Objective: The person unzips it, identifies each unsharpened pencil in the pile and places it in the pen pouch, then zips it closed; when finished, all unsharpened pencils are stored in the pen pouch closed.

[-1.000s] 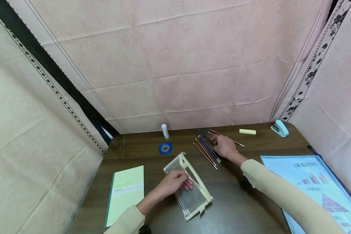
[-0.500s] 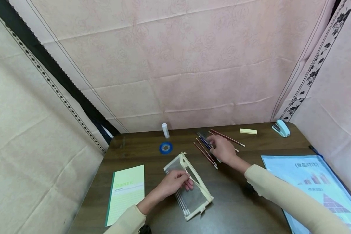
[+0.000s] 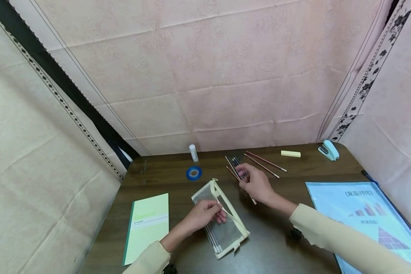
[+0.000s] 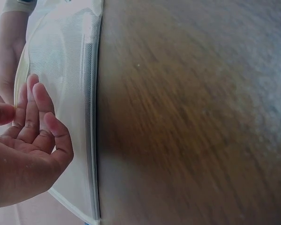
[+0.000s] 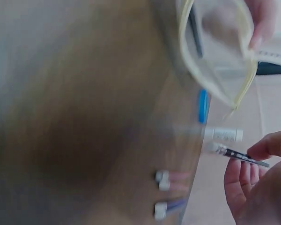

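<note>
My left hand [image 3: 203, 214] pinches the cream-trimmed edge of a see-through mesh pencil case [image 3: 227, 236], and its opening gapes in the right wrist view. In the left wrist view, thumb and index finger meet at that edge while the other fingers lie half curled in front of the mesh [image 4: 77, 136]. My right hand [image 3: 257, 185] is up and to the right of the case. It pinches a dark pencil [image 5: 241, 155] with a white end between thumb and fingers. Several pencils lie under and behind this hand, partly hidden by it. Two reddish pencils [image 3: 266, 161] lie farther right.
Behind the case are a blue tape roll [image 3: 193, 173] and an upright glue stick [image 3: 193, 153]. A green notebook [image 3: 147, 224] lies left. Right are a yellow sticky-note pad [image 3: 290, 153], a light-blue stapler [image 3: 328, 150] and a blue document folder [image 3: 356, 213]. Cloth hangs behind the table.
My right hand has moved left and nearer, over the pencils, carrying the dark pencil. A reddish pencil it had covered now shows. The left hand and case have stayed put.
</note>
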Action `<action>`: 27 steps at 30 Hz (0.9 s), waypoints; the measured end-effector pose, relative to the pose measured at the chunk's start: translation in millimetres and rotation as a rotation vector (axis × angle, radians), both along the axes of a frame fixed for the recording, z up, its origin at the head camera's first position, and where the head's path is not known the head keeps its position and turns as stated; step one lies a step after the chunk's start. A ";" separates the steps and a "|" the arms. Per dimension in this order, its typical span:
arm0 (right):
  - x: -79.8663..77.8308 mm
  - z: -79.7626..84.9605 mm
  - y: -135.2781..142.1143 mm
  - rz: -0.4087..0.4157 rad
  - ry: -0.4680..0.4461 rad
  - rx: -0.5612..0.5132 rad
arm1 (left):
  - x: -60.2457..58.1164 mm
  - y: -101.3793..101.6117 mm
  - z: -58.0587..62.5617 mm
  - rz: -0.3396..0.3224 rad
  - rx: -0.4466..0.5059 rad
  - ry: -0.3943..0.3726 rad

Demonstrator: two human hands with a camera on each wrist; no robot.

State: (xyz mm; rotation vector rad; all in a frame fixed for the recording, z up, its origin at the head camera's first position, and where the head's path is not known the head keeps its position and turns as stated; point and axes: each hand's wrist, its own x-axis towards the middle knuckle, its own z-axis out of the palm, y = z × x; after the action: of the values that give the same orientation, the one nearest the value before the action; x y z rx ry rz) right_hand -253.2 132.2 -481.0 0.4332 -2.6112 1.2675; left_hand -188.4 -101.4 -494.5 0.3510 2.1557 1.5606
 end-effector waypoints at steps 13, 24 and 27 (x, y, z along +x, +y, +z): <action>38.8 -2.8 -28.7 0.076 -0.077 -0.292 | -1.5 0.9 0.9 -0.005 0.009 -0.014; 57.2 -17.5 -38.8 0.132 -0.269 -0.323 | -0.7 1.9 1.7 -0.003 0.013 -0.011; 58.3 -20.8 -39.2 0.153 -0.313 -0.320 | -0.8 2.0 0.6 -0.003 0.013 -0.011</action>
State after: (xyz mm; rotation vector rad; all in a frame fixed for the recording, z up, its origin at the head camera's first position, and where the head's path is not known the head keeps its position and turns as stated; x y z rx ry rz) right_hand -194.9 93.0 -501.8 0.4103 -2.5805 1.9045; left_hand -189.2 -99.3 -493.8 0.3483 2.1371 1.5720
